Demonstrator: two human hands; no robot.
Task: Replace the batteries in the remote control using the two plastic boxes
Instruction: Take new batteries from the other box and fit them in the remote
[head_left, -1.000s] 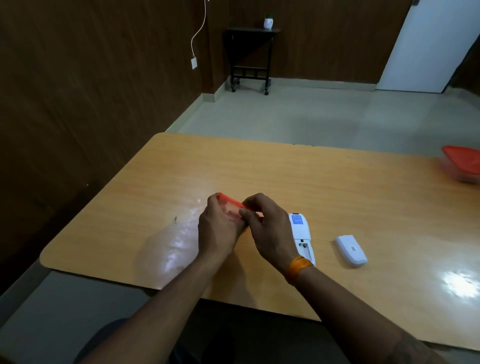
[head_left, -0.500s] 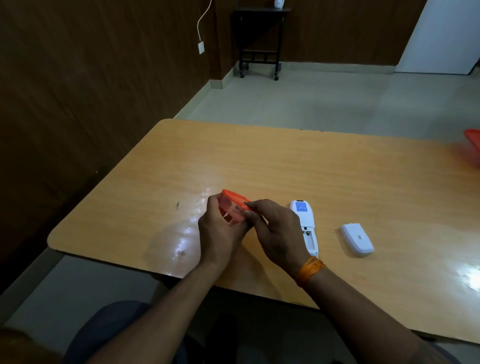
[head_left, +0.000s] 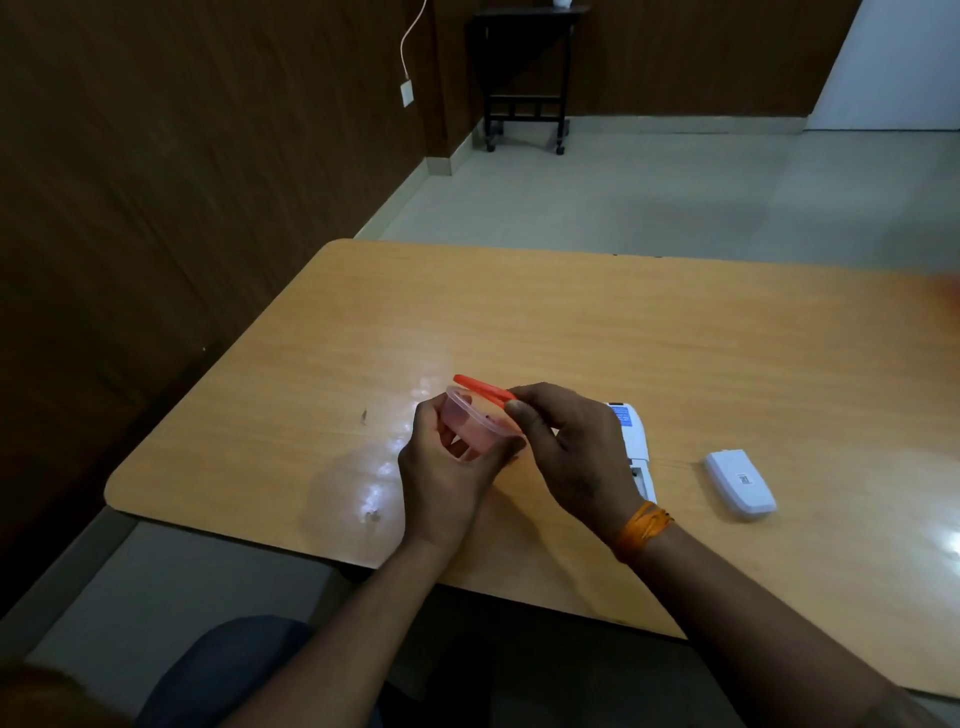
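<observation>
A light wooden table (head_left: 597, 322) with rounded corners fills the middle, its glossy top catching bright glare near its 8 o'clock corner and at its 3 o'clock edge. A small dark speck (head_left: 364, 415) lies on the table toward 9 o'clock; what it is cannot be told. Dark wood-panelled walls (head_left: 182, 182) stand from 9 to 12 o'clock. On the wall at 11 o'clock sits a white socket (head_left: 406, 92) with a white cable (head_left: 413, 31) running upward. At 12 o'clock a black side table (head_left: 524, 73) on small wheels stands in the corner. Pale floor tiles (head_left: 675, 192) stretch beyond, and a white door (head_left: 898, 62) shows at 1 o'clock.
</observation>
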